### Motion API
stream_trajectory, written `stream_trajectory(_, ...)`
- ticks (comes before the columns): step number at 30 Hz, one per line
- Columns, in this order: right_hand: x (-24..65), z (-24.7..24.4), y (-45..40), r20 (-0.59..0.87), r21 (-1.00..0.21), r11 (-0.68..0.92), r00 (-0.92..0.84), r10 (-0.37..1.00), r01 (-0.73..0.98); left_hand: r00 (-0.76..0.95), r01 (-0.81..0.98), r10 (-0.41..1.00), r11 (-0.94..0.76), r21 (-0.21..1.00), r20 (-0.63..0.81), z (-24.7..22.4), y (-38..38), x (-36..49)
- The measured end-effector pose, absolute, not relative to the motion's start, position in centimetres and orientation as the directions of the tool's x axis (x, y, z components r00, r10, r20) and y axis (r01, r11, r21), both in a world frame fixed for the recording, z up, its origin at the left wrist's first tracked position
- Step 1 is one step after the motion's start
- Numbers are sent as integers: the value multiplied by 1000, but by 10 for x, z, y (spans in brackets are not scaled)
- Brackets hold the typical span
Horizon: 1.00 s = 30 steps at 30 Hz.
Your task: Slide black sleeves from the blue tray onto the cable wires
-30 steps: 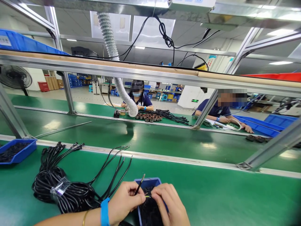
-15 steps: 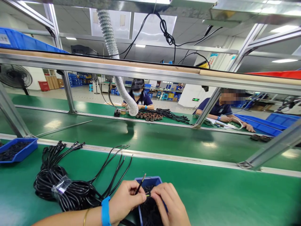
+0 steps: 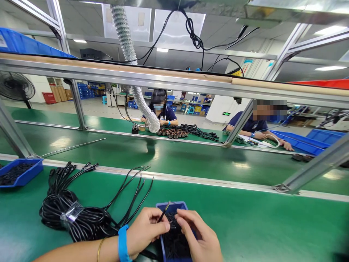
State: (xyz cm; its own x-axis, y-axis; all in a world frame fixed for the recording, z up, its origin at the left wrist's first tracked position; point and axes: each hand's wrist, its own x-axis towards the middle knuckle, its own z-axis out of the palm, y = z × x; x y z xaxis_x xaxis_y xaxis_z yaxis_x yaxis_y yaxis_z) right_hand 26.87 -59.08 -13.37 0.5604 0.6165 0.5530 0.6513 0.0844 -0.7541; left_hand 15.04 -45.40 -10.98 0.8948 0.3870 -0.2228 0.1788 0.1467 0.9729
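Between thumb and fingers, my left hand (image 3: 148, 227) pinches a black cable (image 3: 163, 213) whose bare tip points up and to the right. Thin wire ends seem to show beside the left fingertips, too small to make out. My right hand (image 3: 203, 234) is a short gap away to the right, thumb and forefinger closed together; whatever they hold is hidden. Both hands are over a small blue bin (image 3: 171, 206) of small black parts (image 3: 174, 245). A tied bundle of black cables (image 3: 91, 221) lies left of my left hand, several loose ends reaching toward the back.
Another blue bin (image 3: 35, 171) with black parts sits at the far left. A metal frame (image 3: 218, 186) borders the green bench (image 3: 259, 225) at the back. Beyond it, a flexible silver duct (image 3: 139, 96) hangs, and two co-workers sit at the opposite bench.
My right fingers have drawn slightly away from the left fingertips, widening the gap between them. My left hand keeps its grip on the cable, almost in the same place.
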Motion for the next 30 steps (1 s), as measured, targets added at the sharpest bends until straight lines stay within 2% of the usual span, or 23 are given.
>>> stream_trajectory(7, 265, -128, -586, 661, -626, 119, 443, 605, 771, 899, 180, 379, 134, 975, -218, -112, -454, 150)
stream_trajectory(13, 273, -122, -589, 664, -524, 180, 267, 698, 832, 894, 137, 403, 171, 976, -196, -113, -453, 151)
stream_trajectory(15, 277, -122, -590, 615, -550, 144, 282, 737, 822, 893, 106, 415, 184, 977, -176, -112, -453, 150)
stream_trajectory(20, 274, -129, -587, 403, -742, 61, 371, 837, 668, 909, -9, 414, 133, 991, -47, -111, -454, 145)
stream_trajectory(22, 270, -127, -587, 360, -786, 47, 394, 845, 617, 921, -17, 389, 112, 994, -28, -111, -455, 144)
stream_trajectory(24, 271, -118, -591, 347, -809, 71, 377, 859, 583, 926, -21, 378, 96, 995, -17, -111, -455, 142)
stream_trajectory(28, 284, -99, -605, 343, -832, 237, 129, 931, 501, 920, -63, 390, 41, 997, 42, -106, -454, 141)
stream_trajectory(30, 291, -100, -606, 363, -773, 193, 171, 916, 604, 931, -92, 360, 70, 993, 60, -106, -454, 142)
